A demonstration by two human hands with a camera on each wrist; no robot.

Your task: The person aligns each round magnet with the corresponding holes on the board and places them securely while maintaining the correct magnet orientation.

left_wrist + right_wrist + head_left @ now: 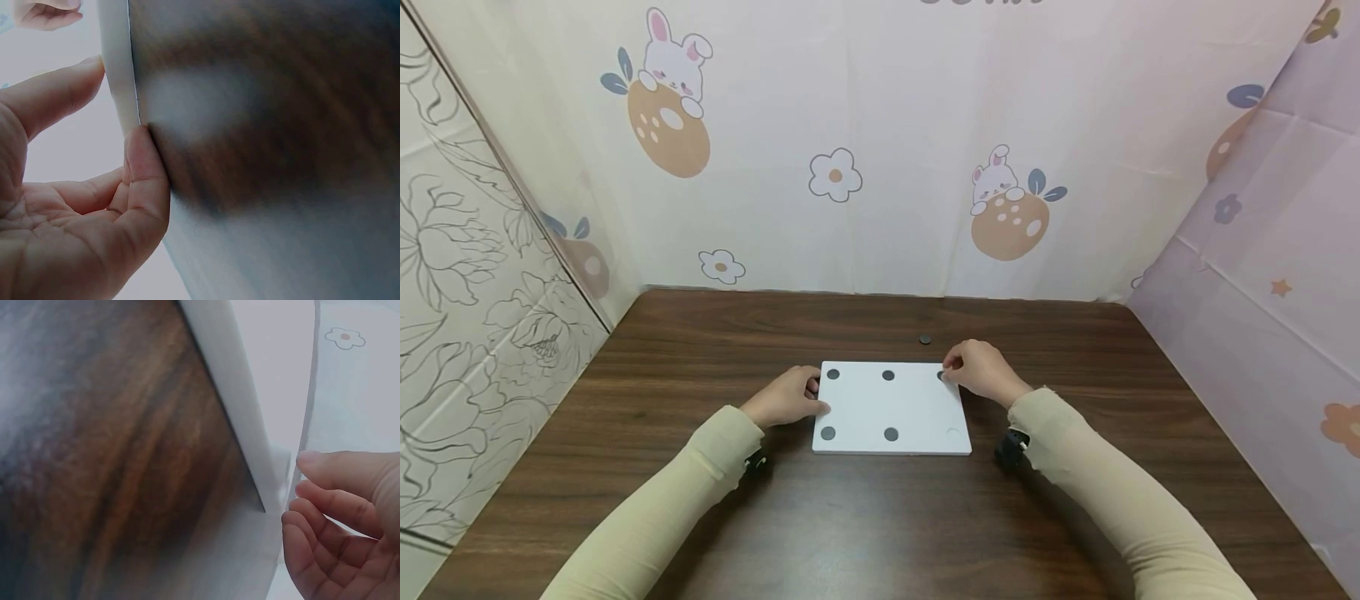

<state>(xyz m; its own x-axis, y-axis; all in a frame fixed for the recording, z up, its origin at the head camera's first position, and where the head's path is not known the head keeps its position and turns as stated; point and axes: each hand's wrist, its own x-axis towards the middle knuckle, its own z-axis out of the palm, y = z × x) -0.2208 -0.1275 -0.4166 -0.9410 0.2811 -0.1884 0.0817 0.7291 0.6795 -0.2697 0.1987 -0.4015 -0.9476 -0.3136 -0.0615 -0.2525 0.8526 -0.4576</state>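
A white rectangular board point(917, 408) lies on the table, with dark round discs along its far and near edges. My left hand point(786, 396) grips its left edge, thumb on the upper face and fingers against the side point(145, 156). At the far right corner, the fingertips of my right hand point(987, 372) partly cover a dark disc point(940, 376). In the right wrist view the fingers curl beside the board's corner; I cannot tell whether they pinch the disc. A faint round outline point(953, 432) marks the near right corner.
One loose dark disc point(925, 339) lies on the brown wooden table point(865, 517), just beyond the board's far edge. Patterned fabric point(910, 233) hangs behind the table, and walls of printed sheeting stand on both sides. Dark wrist devices point(1012, 448) sit under both sleeves.
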